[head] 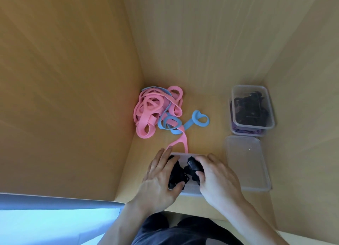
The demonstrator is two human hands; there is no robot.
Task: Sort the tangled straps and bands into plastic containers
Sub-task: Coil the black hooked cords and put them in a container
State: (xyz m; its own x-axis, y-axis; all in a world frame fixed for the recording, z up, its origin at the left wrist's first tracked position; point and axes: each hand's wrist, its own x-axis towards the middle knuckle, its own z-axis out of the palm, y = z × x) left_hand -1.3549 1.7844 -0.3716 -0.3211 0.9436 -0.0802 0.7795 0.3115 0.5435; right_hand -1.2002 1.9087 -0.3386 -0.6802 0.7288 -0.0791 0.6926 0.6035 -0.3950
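Observation:
A clear plastic container [191, 190] sits at the near edge of the wooden surface with black straps [178, 173] inside. My left hand [158, 178] holds the left part of the black straps, thumb under the bundle. My right hand [216, 177] grips the right part of the same bundle. Behind the container lies a tangle of pink bands [154, 111] and blue bands [194, 122]. One pink loop [180, 142] runs down to the container's far rim.
At the right, a clear container with black straps [252, 107] is stacked on another container holding purple bands [246, 131]. A clear lid [246, 162] lies flat in front of them. Wooden walls close in the left, back and right.

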